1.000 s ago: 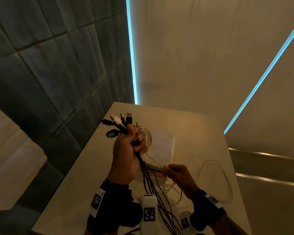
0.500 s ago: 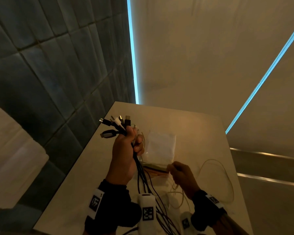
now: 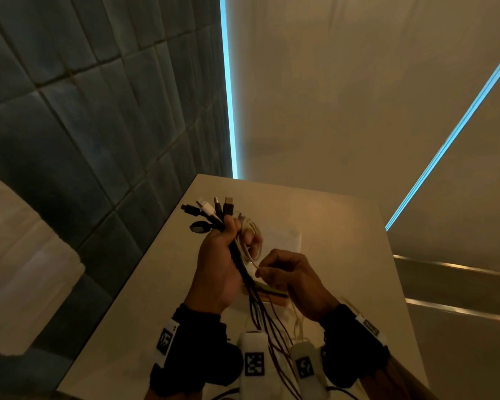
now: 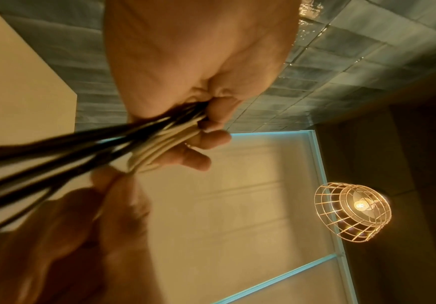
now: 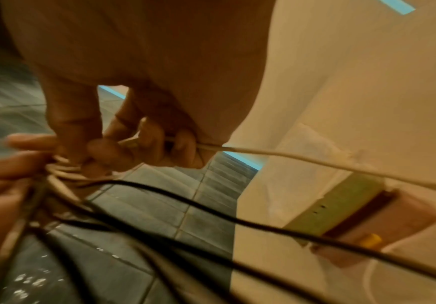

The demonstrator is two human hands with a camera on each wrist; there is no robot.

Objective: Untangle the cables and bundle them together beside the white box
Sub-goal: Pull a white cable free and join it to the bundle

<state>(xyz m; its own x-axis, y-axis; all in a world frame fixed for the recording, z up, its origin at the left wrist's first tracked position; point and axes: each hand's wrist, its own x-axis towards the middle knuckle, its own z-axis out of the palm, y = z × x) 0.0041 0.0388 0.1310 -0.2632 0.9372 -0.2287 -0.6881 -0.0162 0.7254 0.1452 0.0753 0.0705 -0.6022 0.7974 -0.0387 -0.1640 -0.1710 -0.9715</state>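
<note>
**Desk:** What is in the shot?

**Photographer:** A bunch of cables point(image 3: 238, 256), black and white, is held upright above the counter point(image 3: 344, 241). Plugs point(image 3: 211, 210) fan out of the top, and loose lengths trail down toward the person's wrists.

**Desk:** Who holds what?

**Photographer:** The left hand point(image 3: 217, 264) has its grip wrapped tight around the whole bunch. The right hand point(image 3: 295, 281), close beside it, has its grip pinched on one white cable point(image 5: 276, 153) just under the left fist. The wrist view shows that cable running off slack toward the counter.

**Desk:** And the white box?

**Photographer:** The white box point(image 3: 286, 235) lies on the counter just behind the hands, partly hidden by them.

**Desk:** How far along is the job?

**Photographer:** Past halfway, I would judge. Most plug ends are gathered and lined up in one fist. What looks left is to draw in that white cable, sort the crossed strands hanging below, and lay the bunch down beside the box. It is in the air, not yet set down.
</note>
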